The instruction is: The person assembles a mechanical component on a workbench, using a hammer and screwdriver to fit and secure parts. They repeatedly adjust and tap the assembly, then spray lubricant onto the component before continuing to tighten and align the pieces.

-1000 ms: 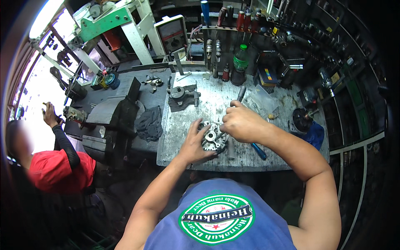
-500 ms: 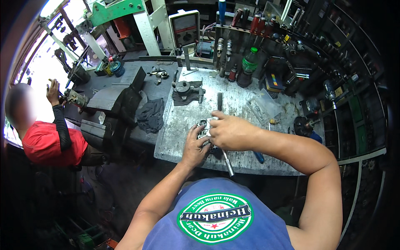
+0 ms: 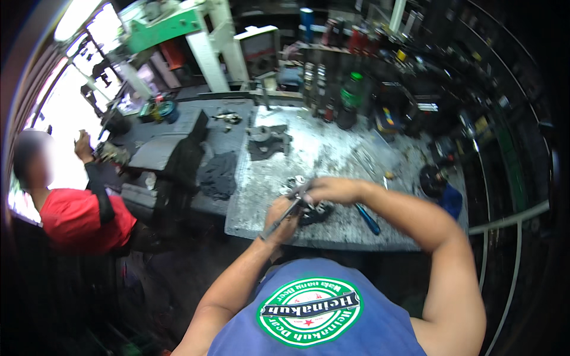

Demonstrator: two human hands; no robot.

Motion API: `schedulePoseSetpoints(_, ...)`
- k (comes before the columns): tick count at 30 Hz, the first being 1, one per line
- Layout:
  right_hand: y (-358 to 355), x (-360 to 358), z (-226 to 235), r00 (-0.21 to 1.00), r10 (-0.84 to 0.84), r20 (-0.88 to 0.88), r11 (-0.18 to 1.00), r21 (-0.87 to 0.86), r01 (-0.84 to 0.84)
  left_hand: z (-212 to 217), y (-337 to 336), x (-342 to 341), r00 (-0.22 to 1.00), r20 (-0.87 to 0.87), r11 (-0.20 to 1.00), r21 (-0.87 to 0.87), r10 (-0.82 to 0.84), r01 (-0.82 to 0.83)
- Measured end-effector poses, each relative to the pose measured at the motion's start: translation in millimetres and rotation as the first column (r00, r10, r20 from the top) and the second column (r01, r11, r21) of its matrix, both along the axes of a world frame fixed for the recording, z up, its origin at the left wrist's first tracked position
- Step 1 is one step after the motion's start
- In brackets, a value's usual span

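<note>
My right hand [image 3: 333, 190] is closed around a long metal bar-shaped wrench [image 3: 278, 223], which slants down across my left hand. Motion blur hides which kind of wrench it is. My left hand [image 3: 281, 215] lies beneath the tool, its fingers mostly covered and smeared. Close beside both hands, on the metal-topped bench [image 3: 255, 204], is a dark metal part [image 3: 317, 213] with shiny bits, partly hidden by my right hand. To the right lies a blue-handled tool [image 3: 368, 219].
Farther back on the bench are a metal pump-like housing [image 3: 264, 137], a green-capped bottle [image 3: 351, 98] and a clear plastic tray [image 3: 377, 148]. A dark rag [image 3: 219, 173] lies beside a vise [image 3: 172, 153]. At the left, a person in red [image 3: 86, 216] raises a hand.
The wrench has swung from pointing away across the bench to slanting over my left forearm. My right hand has moved slightly down with it. The view has shifted a little and blurred.
</note>
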State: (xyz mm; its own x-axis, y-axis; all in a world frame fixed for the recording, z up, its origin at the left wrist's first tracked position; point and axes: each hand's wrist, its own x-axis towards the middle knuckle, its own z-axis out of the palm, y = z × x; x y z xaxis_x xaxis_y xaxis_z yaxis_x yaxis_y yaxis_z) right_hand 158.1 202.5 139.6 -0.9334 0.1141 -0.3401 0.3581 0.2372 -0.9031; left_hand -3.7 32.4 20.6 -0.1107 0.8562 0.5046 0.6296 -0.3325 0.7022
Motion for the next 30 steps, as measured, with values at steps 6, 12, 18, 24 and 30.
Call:
schedulePoseSetpoints(6, -47.5, 19.1, -47.0, 0.854, -0.355, -0.381, 0.892, 0.136, 0.432, -7.1, 0.0, -10.3, 0.986, -0.125, 0.968, -0.237, -0.111, 0.079)
schedulePoseSetpoints(12, -74.5, 2.2, -57.0, 0.662, -0.613, -0.431, 0.736, -0.008, 0.677, -6.4, -1.9, 0.6, 0.942, 0.31, 0.929, -0.37, 0.129, -0.006)
schedulePoseSetpoints(18, -61.7, 16.0, -61.4, 0.823, -0.468, -0.322, 0.87, 0.0, 0.494, -18.6, 3.5, -15.4, 0.994, 0.053, 0.988, -0.121, -0.094, 0.1)
schedulePoseSetpoints(24, -69.8, 4.4, -61.1, 0.735, -0.407, -0.542, 0.8, 0.177, 0.573, -13.9, -0.4, -5.9, 0.954, 0.299, 0.991, -0.125, -0.002, 0.042)
schedulePoseSetpoints(30, -65.7, 3.2, -67.2, 0.745, -0.407, -0.528, 0.874, 0.012, 0.486, -6.6, 0.0, -6.5, 0.992, 0.105, 0.977, -0.19, -0.074, 0.093)
